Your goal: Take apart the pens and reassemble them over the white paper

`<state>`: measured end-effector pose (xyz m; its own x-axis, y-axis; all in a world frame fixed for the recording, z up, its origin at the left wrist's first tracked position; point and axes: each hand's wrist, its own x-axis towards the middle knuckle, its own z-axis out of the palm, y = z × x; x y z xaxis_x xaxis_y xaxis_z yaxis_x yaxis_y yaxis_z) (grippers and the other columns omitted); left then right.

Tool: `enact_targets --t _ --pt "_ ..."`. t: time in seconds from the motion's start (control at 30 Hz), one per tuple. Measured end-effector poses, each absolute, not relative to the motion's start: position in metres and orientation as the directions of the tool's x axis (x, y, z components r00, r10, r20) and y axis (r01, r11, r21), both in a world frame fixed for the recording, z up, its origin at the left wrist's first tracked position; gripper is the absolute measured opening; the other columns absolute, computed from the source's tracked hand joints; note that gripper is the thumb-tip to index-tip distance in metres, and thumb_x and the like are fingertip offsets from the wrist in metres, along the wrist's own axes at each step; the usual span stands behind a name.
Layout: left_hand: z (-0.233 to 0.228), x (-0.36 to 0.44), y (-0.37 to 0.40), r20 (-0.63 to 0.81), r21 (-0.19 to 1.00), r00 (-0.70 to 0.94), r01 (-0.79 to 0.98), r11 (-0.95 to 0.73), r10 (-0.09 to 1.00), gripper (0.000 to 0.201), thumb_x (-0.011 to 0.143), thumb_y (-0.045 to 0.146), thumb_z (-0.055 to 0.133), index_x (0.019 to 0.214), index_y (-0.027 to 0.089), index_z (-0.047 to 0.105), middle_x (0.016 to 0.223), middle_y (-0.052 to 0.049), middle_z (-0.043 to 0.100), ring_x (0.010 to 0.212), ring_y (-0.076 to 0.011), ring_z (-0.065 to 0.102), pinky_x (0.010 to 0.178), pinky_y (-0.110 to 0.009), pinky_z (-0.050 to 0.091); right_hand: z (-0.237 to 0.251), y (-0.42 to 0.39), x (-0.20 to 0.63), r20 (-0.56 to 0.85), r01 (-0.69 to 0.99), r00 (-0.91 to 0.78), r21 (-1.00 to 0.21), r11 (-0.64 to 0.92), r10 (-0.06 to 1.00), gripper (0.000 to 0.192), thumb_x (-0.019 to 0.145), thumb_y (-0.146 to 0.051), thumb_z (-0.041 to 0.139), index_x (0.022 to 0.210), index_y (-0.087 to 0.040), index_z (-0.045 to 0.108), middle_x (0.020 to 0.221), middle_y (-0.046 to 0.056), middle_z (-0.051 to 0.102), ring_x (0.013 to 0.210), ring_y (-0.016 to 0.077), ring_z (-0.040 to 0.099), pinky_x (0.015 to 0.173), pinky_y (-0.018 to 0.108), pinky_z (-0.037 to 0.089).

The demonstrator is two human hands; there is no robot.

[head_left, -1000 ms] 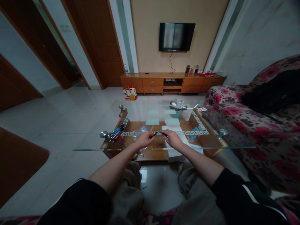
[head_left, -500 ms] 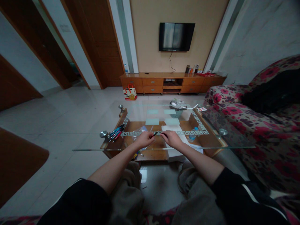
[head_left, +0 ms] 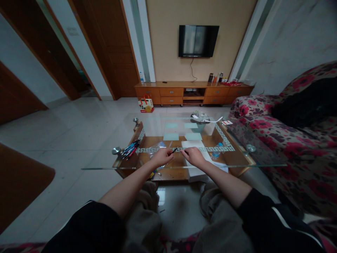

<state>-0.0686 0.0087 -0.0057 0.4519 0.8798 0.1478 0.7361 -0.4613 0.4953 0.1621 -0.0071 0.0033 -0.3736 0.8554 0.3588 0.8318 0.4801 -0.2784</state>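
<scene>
Over the near part of the glass coffee table [head_left: 100, 168], my left hand [head_left: 163, 156] pinches a thin black pen part [head_left: 174, 150] that points up and to the right. Just to its right, my right hand [head_left: 194, 156] is closed, fingertips pressed together. A small dark bit shows at those fingers, too small to name. A narrow gap separates the two hands. Several pens [head_left: 130, 149], dark, blue and red, lie in a bunch on the glass at the left. A clear plastic bag [head_left: 156, 148] shows near my left hand, partly hidden behind it.
A white box [head_left: 196, 173] and a water bottle [head_left: 217, 150] show beneath the glass on the right. Beyond the table stands a waste basket [head_left: 200, 124] with a bag liner. A flowered sofa [head_left: 263, 116] is at the right, and a low TV cabinet [head_left: 171, 92] lines the far wall.
My right hand's fingers have shifted very slightly. The left hand and the pen part look the same.
</scene>
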Motion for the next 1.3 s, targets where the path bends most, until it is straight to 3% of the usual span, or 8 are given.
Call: enact_targets --t 0.4,0.73,1.3 --pt "-0.006 -0.068 0.009 0.146 0.482 0.453 0.744 -0.463 0.88 0.028 0.087 0.037 0.053 0.076 0.018 0.068 0.07 -0.002 0.065 0.064 -0.0148 0.055 0.059 -0.024 0.032 0.006 -0.004 0.164 0.338 0.724 -0.484 -0.363 0.586 0.807 0.03 0.101 -0.033 0.048 0.099 -0.02 0.075 0.096 0.009 0.076 0.086 0.0201 0.069 0.073 0.025 0.042" --pt "-0.008 -0.068 0.01 0.162 0.486 0.453 0.737 -0.471 0.876 0.028 0.087 0.037 0.053 0.076 0.018 0.069 0.069 -0.002 0.065 0.064 -0.0148 0.054 0.058 -0.024 0.031 0.012 -0.009 0.161 0.28 0.798 -0.458 -0.288 0.529 0.844 0.042 0.101 -0.042 0.046 0.083 -0.019 0.076 0.082 0.009 0.076 0.073 0.0192 0.068 0.065 0.026 0.036" --pt "-0.009 -0.067 0.011 0.151 0.48 0.456 0.742 -0.469 0.877 0.028 0.087 0.038 0.053 0.076 0.018 0.07 0.069 -0.002 0.065 0.064 -0.0147 0.055 0.059 -0.024 0.033 0.015 -0.014 0.159 0.265 0.879 -0.379 -0.197 0.434 0.887 0.061 0.102 -0.056 0.033 0.077 -0.021 0.076 0.077 0.009 0.075 0.069 0.0175 0.065 0.06 0.027 0.027"
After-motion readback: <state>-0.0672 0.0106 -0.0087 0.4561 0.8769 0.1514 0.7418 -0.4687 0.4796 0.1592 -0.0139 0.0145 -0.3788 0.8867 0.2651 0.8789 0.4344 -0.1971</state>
